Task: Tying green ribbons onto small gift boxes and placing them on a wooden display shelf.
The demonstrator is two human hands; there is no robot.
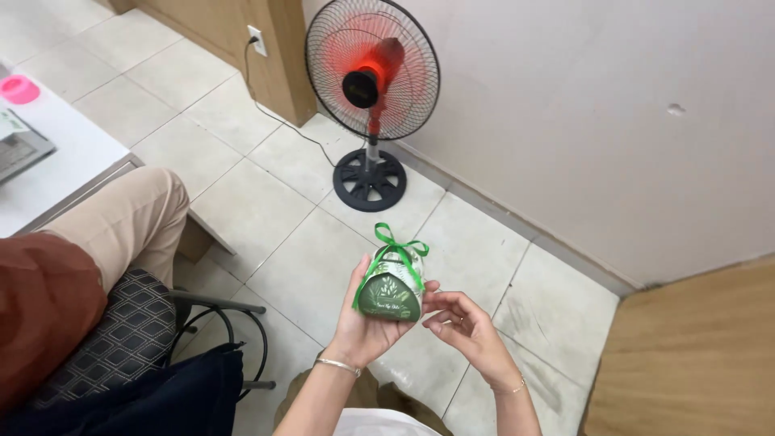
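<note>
Green dome-shaped gift box with green ribbon bow [391, 284] – cradled in left hand [365, 323], fingers curled round its side, above tiled floor [266, 218]. Right hand [462, 321] half open, fingertips touching box's lower edge, gripping nothing. Bow tied, box closed – unopened yet. Red-bladed pedestal fan [372, 77] beyond.

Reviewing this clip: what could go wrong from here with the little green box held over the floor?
The green gift box rests in the left hand above bare floor tiles; a slip could drop it. The right hand only touches its side, so support looks thin. Tugging the green ribbon bow might loosen it.
</note>
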